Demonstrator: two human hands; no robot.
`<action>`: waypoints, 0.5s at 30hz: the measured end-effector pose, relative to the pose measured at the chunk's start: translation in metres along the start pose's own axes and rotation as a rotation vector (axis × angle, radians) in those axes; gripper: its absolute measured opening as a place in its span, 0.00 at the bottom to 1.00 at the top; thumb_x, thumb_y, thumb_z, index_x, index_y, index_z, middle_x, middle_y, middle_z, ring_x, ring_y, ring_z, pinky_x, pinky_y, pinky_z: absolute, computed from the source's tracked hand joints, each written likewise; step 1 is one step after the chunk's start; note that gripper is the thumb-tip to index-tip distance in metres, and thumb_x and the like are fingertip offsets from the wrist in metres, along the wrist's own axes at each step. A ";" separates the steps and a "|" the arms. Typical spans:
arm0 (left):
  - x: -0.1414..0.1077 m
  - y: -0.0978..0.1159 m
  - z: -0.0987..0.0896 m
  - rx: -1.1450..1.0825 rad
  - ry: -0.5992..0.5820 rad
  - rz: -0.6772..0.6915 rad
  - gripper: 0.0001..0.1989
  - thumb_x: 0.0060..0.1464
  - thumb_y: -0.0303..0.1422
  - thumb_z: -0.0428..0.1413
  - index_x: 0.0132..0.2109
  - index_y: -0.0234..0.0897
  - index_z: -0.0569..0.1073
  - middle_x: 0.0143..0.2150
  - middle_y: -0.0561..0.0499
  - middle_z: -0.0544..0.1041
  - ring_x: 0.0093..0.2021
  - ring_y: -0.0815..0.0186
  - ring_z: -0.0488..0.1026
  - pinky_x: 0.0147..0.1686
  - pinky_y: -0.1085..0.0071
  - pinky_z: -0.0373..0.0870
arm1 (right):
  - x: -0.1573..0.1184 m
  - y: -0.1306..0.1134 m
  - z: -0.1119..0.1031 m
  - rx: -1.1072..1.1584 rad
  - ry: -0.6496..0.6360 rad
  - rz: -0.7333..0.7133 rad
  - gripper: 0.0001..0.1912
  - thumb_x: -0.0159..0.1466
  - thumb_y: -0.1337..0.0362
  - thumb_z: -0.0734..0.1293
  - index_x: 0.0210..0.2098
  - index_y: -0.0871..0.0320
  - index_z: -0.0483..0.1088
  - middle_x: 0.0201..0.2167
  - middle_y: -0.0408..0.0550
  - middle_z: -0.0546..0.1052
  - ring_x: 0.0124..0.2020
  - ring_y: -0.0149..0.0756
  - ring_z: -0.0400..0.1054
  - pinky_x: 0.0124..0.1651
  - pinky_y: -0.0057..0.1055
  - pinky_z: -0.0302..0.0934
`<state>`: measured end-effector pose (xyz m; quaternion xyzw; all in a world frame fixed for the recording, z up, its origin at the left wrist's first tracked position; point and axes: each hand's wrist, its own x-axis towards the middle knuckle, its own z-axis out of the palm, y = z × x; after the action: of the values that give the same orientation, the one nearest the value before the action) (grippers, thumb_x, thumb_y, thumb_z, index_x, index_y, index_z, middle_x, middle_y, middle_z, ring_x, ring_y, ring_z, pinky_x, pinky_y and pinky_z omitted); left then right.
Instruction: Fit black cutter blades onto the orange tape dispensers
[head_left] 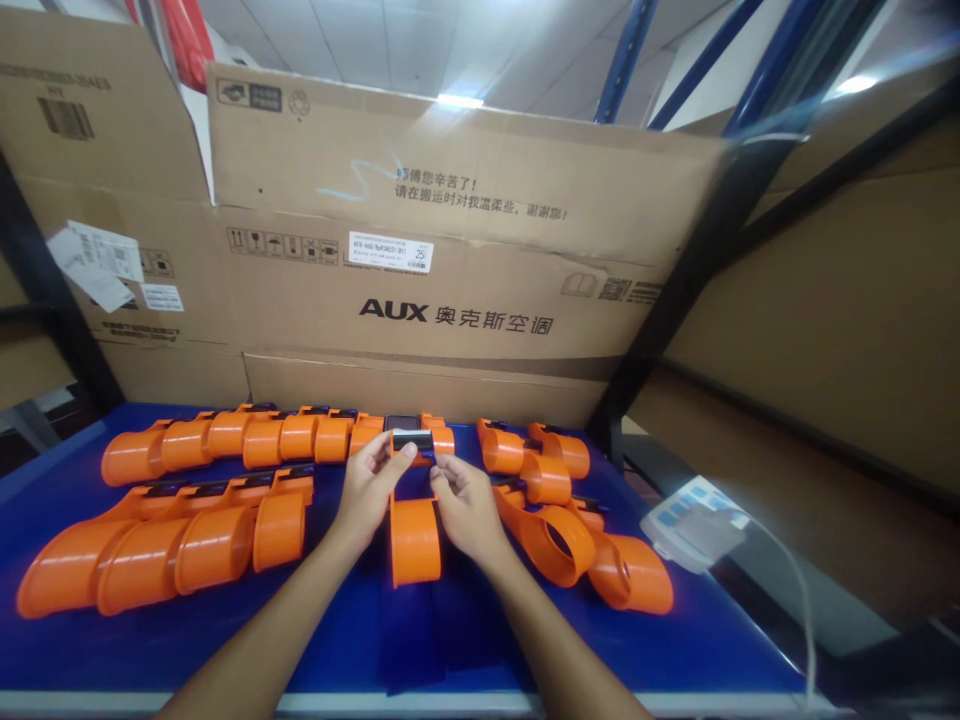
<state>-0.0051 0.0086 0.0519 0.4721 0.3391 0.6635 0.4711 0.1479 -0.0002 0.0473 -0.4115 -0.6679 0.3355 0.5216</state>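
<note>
Near the middle of the blue table, an orange ring-shaped part (415, 541) hangs below my hands, its narrow upper end carrying a black and white strip (412, 440). My left hand (370, 483) pinches the left side of that upper end, thumb across its front. On the right, my right hand (466, 497) has its thumb and fingers closed at the strip's right end, by a small dark blue piece (426, 455). How much of that piece lies between the fingers is hidden.
Rows of similar orange parts (215, 545) lie on the blue table (330, 640) at the left, with several more (549, 478) at the right. A white and blue box with a cable (694, 522) sits at the right edge. Cardboard (300, 290) stands behind.
</note>
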 end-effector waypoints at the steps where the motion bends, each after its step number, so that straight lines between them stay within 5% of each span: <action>1: 0.000 0.000 0.000 -0.002 0.000 0.001 0.19 0.52 0.43 0.68 0.46 0.36 0.81 0.41 0.46 0.82 0.43 0.59 0.77 0.45 0.67 0.71 | 0.000 0.000 0.000 0.001 0.000 -0.003 0.13 0.68 0.56 0.62 0.35 0.58 0.73 0.27 0.43 0.73 0.26 0.33 0.62 0.31 0.27 0.59; 15: -0.005 0.010 0.004 -0.122 0.062 -0.047 0.21 0.50 0.45 0.70 0.44 0.34 0.81 0.41 0.48 0.81 0.42 0.63 0.76 0.45 0.70 0.71 | 0.002 -0.003 0.003 0.139 0.025 0.047 0.11 0.65 0.56 0.66 0.33 0.58 0.71 0.25 0.40 0.69 0.26 0.31 0.61 0.31 0.26 0.57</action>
<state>-0.0043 0.0006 0.0610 0.4135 0.3232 0.6862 0.5037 0.1444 0.0003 0.0504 -0.3939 -0.6268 0.3880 0.5490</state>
